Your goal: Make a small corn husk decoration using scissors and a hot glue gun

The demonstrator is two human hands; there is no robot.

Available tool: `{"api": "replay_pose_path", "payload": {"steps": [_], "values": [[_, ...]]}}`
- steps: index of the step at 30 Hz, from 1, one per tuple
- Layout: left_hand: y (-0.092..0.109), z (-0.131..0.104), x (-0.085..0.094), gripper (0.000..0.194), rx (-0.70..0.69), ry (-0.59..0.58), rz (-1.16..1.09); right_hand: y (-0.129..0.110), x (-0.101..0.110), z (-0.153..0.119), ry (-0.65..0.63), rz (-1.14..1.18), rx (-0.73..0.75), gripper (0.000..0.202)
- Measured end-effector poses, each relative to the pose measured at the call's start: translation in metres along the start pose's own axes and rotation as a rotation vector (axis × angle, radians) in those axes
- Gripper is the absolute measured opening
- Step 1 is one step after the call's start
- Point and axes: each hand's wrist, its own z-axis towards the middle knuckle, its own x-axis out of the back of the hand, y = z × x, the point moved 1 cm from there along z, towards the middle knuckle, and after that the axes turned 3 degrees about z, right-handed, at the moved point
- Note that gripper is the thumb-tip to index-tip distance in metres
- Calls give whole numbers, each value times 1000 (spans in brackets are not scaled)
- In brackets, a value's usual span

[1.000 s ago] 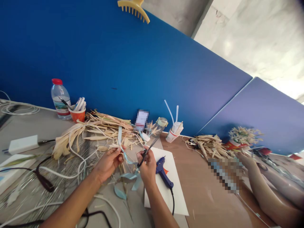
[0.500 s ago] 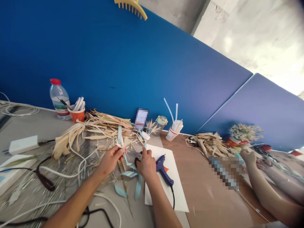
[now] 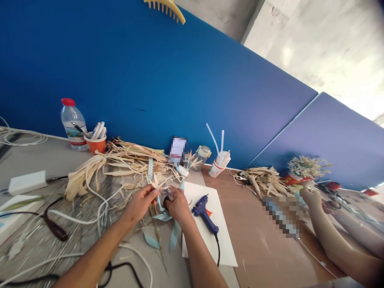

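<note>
Left hand: fingers pinch pale husk, apparently steadying it
Right hand: fingers curled round dark handle
Glue gun: on paper, likely shielding the bench

Left of the glue gun, scissors mostly covered by right hand. Beyond gun, phone screen pixelated, unreadable. Well above gun, yellow claw clip cut by top edge.

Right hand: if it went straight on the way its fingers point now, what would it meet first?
The right hand would probably meet the pale husk piece pinched in the left hand. Depth is unclear here, so it may already be touching it.
</note>
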Motion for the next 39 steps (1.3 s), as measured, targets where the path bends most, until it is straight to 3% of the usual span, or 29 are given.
{"api": "replay_pose_path", "payload": {"steps": [3,7,12,17,19,21,25,27,34,39], "values": [[-4,1,0,26,13,-10,-28,5,3,4,-4,157,4,49],[-8,2,0,26,49,-13,-81,3,5,6,-148,239,-87,43],[-6,2,0,27,55,-5,-102,-2,3,4,-64,235,-72,42],[-10,1,2,28,84,-23,-119,6,-3,7,-266,592,-94,44],[-13,1,2,28,87,-20,-127,8,-4,7,-315,631,-117,45],[-14,2,2,27,81,-16,-132,6,-4,7,-278,521,-120,46],[-13,3,2,27,86,0,-146,-4,-4,2,-8,24,-31,43],[-11,3,2,27,88,5,-151,-8,-6,1,3,-87,15,42],[-5,2,1,29,89,4,-171,-4,-13,4,-186,23,146,43],[-3,1,1,29,75,3,-157,-1,-15,5,-53,49,160,41]]}}
